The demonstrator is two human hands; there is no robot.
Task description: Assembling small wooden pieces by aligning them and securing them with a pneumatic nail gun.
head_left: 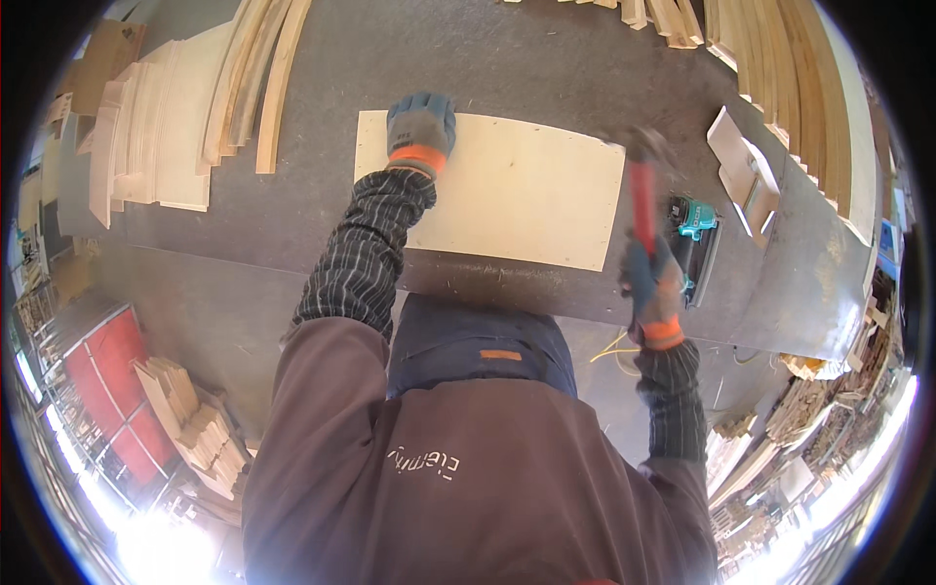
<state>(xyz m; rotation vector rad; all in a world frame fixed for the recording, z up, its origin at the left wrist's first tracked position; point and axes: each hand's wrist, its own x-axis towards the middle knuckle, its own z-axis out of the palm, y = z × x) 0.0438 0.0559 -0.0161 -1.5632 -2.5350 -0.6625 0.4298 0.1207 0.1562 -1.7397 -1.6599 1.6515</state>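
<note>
A pale rectangular plywood panel (526,195) lies on the dark worktable in front of me. My left hand (420,127), in a grey-blue glove with an orange cuff, is closed over its far edge near the left corner, the fingertips hidden. In my right hand (653,283), gloved alike, is a hammer (643,200) with a red handle, gripped low. The hammer is raised by the panel's right end, its head blurred by motion. Just right of that hand a teal and black nail gun (693,229) rests on the table.
Wooden strips (280,88) and thin boards (166,127) are stacked at the left; long slats (780,88) line the far right. A small pale wooden piece (746,171) stands beyond the nail gun. The table's near edge (292,273) runs before my body, with a yellow cord (612,349) below.
</note>
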